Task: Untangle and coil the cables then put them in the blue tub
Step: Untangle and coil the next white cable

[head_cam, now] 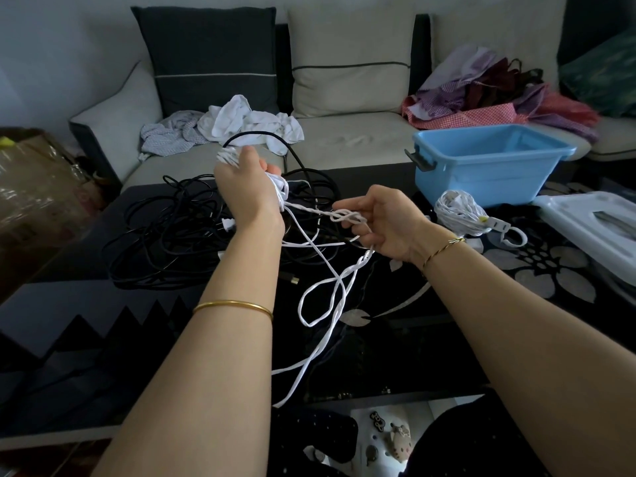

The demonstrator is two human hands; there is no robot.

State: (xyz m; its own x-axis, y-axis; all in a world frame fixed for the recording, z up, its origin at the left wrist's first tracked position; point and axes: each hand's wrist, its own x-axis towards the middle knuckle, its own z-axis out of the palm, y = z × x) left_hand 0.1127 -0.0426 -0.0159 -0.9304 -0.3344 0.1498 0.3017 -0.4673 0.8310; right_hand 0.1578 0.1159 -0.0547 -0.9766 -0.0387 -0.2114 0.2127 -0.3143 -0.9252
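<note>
Sitting rear-right on glossy black floral coffee table (430,356): rectangular blue plastic tub (481,173). Black cable tangle (165,235) lies at left. Thin white cable (358,266) runs btwn hands; L hand (244,187) grips wound loops, R hand (389,225) pinches its knot.

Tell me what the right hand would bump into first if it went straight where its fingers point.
Probably the left hand, along the white cable stretched between them; the right hand points leftward at it. Depth is hard to judge.
</note>
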